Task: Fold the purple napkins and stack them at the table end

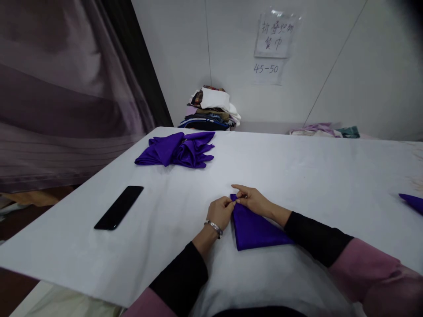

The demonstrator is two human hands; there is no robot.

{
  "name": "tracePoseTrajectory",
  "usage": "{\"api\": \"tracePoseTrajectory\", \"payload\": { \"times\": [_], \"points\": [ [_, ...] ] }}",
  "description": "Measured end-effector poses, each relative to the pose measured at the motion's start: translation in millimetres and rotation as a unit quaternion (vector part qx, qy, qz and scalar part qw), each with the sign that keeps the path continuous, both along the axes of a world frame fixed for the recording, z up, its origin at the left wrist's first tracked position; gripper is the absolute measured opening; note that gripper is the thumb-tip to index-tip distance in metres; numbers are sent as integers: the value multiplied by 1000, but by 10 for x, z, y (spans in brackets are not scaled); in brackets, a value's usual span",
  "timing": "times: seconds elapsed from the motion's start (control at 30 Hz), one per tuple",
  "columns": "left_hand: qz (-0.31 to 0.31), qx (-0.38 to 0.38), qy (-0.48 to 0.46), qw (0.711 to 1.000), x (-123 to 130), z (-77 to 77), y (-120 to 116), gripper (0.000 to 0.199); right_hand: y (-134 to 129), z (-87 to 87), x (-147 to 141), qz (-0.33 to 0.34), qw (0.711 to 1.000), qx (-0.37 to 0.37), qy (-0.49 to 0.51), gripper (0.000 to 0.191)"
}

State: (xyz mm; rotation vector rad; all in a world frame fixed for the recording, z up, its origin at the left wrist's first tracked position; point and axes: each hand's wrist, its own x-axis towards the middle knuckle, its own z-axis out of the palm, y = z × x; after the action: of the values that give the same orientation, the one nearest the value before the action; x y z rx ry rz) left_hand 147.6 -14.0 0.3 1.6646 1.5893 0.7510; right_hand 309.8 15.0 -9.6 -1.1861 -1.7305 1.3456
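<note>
Head view, both hands [219, 213] pinching purple cloth [258, 232] by its tip, remainder (roughly triangular) toward wearer

Head-worn view, forward, down over table [330, 176]

A purple cloth [256, 231], folded roughly triangular, lies on the white table [165, 211], far tip bunched.

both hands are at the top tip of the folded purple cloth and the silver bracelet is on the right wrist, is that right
Not quite: the head view shows the silver bracelet on the left wrist. The left hand and right hand are indeed at the top tip of the folded purple cloth.
</note>
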Motion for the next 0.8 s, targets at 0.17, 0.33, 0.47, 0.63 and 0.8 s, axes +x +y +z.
{"api": "tracePoseTrajectory", "payload": {
  "times": [0.17, 0.33, 0.47, 0.63, 0.8],
  "points": [
    [3, 1, 112, 994, 11, 33, 16, 8, 8, -54, 1, 2, 993, 91, -71, 56],
    [-3, -6, 164, 986, 19, 41, 40, 14, 6, -49, 27, -7, 970, 166, -175, 61],
    [-8, 3, 170, 985, 13, 35, 40, 13, -1, -16, 32, -15, 966, 162, -202, 64],
    [-2, 1, 142, 990, 21, 59, 10, 10, 2, -14, 39, -19, 989, 92, -117, 63],
    [4, 11, 97, 995, 21, 49, -23, 14, -17, -9, 46, -30, 998, 49, -41, 61]
  ]
}}
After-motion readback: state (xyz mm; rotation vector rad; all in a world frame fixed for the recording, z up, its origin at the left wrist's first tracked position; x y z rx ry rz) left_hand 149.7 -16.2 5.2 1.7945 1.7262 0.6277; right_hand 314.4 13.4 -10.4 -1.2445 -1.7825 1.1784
